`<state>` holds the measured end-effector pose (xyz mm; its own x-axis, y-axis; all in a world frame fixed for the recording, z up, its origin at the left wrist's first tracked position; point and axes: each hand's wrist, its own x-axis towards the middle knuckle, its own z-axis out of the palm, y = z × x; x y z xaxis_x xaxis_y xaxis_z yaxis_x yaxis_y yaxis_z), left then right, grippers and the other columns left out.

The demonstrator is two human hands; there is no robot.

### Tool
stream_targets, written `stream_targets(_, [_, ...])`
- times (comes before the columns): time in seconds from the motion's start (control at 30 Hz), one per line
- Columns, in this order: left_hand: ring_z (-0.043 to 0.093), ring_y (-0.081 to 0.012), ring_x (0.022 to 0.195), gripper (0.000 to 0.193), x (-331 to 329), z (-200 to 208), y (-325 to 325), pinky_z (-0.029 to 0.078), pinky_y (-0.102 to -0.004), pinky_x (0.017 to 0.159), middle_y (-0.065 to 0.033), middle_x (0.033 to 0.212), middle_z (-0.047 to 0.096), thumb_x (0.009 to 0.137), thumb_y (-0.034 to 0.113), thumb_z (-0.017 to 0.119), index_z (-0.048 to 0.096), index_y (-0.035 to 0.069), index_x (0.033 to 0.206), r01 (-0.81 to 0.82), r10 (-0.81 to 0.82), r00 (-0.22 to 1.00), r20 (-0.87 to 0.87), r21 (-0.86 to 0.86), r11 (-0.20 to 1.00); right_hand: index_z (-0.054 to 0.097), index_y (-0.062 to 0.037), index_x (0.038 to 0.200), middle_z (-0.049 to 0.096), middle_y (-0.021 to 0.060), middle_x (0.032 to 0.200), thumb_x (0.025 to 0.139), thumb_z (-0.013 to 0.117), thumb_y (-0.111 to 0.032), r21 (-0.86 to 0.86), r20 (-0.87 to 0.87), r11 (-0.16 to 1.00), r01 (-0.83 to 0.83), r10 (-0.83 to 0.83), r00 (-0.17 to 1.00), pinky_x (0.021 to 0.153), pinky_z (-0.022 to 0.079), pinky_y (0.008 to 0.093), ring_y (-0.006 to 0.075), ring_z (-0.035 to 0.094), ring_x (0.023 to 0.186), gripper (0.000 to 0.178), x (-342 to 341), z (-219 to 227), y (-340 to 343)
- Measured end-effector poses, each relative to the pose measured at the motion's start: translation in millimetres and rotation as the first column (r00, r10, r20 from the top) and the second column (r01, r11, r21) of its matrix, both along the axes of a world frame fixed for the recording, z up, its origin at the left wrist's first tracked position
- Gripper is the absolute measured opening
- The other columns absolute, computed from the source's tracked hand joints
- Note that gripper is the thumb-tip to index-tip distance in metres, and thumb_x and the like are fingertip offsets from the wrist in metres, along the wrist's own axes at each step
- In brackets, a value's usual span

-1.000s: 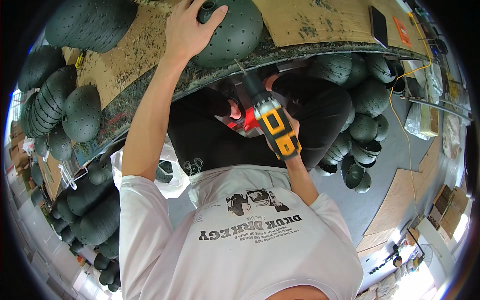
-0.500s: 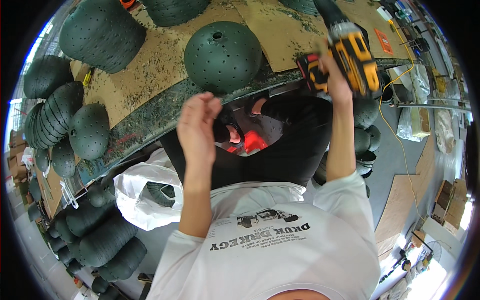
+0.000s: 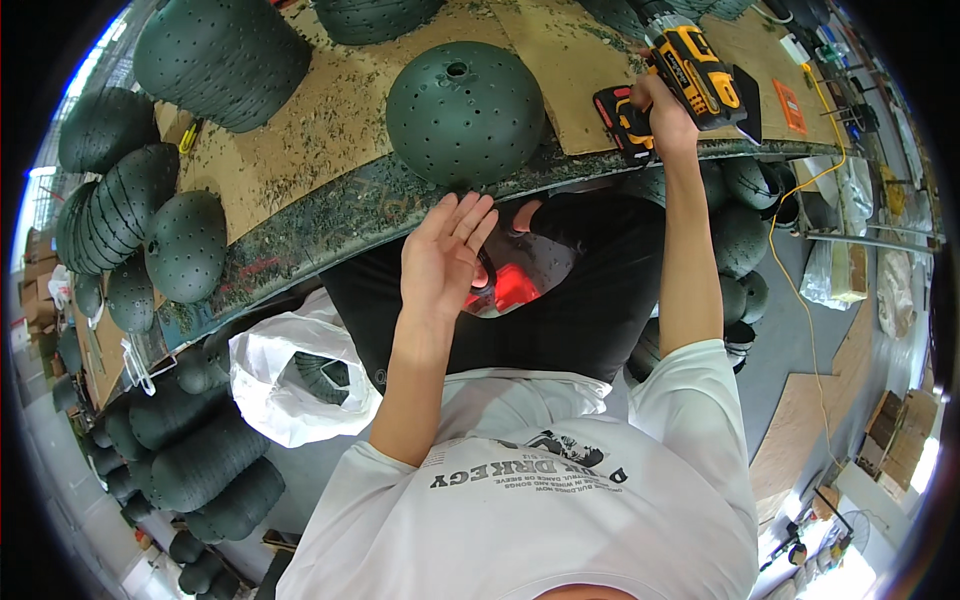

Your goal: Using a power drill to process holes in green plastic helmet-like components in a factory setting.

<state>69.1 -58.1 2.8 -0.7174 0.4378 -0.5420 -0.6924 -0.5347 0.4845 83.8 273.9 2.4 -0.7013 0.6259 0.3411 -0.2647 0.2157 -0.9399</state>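
A dark green dome (image 3: 465, 115), with many small holes and one larger hole near its top, sits round side up near the front edge of the workbench (image 3: 350, 215). Just short of that edge, my left hand (image 3: 445, 250) hangs with its palm turned up and fingers stretched out, holding nothing. At the right of the bench, my right hand (image 3: 667, 115) is closed around the handle of a yellow and black cordless drill (image 3: 695, 75). The drill is tilted over at the bench top; whether it rests there I cannot tell.
Stacked green domes (image 3: 220, 60) stand at the back left, with more beside them. Green shavings litter the cardboard (image 3: 300, 160). A white bag (image 3: 265, 385) hangs below the bench on the left. A yellow cord (image 3: 800, 280) runs down the right side.
My right hand has carried the drill farther away, toward the bench top. My left hand has shifted right and its fingers have straightened, palm up. The whole view has shifted slightly.
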Motion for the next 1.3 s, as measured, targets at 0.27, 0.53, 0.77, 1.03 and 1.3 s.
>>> stream_targets(0.27, [0.059, -0.0192, 0.099, 0.030, -27, -13, 10, 0.050, -0.0339, 0.087, -0.0084, 0.112, 0.061, 0.092, 0.013, 0.073, 0.057, 0.004, 0.116, 0.048, -0.057, 0.995, 0.081, 0.108, 0.993, 0.065, 0.0032, 0.116, 0.054, 0.0000, 0.068, 0.087, 0.059, -0.002, 0.096, 0.005, 0.995, 0.018, -0.019, 1.000, 0.061, 0.040, 0.0242, 0.0087, 0.048, 0.061, 0.030, -1, -3, 4])
stream_targets(0.53, [0.060, -0.0158, 0.106, 0.024, -44, -17, 54, 0.049, -0.0350, 0.090, 0.0004, 0.118, 0.063, 0.099, 0.022, 0.067, 0.058, 0.018, 0.121, -0.053, 0.104, 0.936, -0.337, 0.157, 0.986, 0.064, 0.0052, 0.118, 0.054, 0.0004, 0.068, 0.087, 0.059, -0.001, 0.025, -0.012, 0.999, 0.034, -0.034, 0.999, 0.062, 0.041, 0.0240, 0.0092, 0.050, 0.062, 0.032, 0, -5, 2])
stream_targets(0.77, [0.065, -0.0161, 0.095, 0.021, -58, -25, 65, 0.057, -0.0321, 0.077, -0.0032, 0.112, 0.067, 0.104, 0.024, 0.059, 0.058, 0.013, 0.122, -0.087, 0.164, 0.841, -0.516, 0.170, 0.982, 0.065, 0.0047, 0.117, 0.053, 0.0002, 0.069, 0.088, 0.057, 0.000, 0.061, -0.018, 0.997, 0.051, -0.050, 0.999, 0.061, 0.042, 0.0247, 0.0092, 0.049, 0.062, 0.031, -1, -3, -1])
stream_targets(1.03, [0.065, -0.0190, 0.097, 0.034, -62, -25, 82, 0.057, -0.0365, 0.079, -0.0048, 0.115, 0.065, 0.103, 0.033, 0.059, 0.055, 0.008, 0.126, -0.044, 0.149, 0.845, -0.513, 0.211, 0.976, 0.064, 0.0036, 0.119, 0.053, -0.0001, 0.070, 0.088, 0.058, 0.001, 0.157, 0.003, 0.985, 0.071, -0.073, 0.997, 0.062, 0.042, 0.0251, 0.0092, 0.049, 0.063, 0.032, -2, -11, 5])
stream_targets(1.3, [0.056, -0.0249, 0.124, 0.048, -62, -20, 108, 0.048, -0.0454, 0.106, -0.0071, 0.135, 0.057, 0.102, 0.038, 0.059, 0.050, 0.008, 0.138, -0.077, 0.220, 0.881, -0.419, 0.333, 0.940, 0.064, 0.0043, 0.121, 0.051, -0.0005, 0.069, 0.089, 0.058, 0.001, 0.081, -0.001, 0.995, 0.066, -0.066, 0.998, 0.061, 0.041, 0.0247, 0.0092, 0.049, 0.063, 0.033, -2, -10, 2])
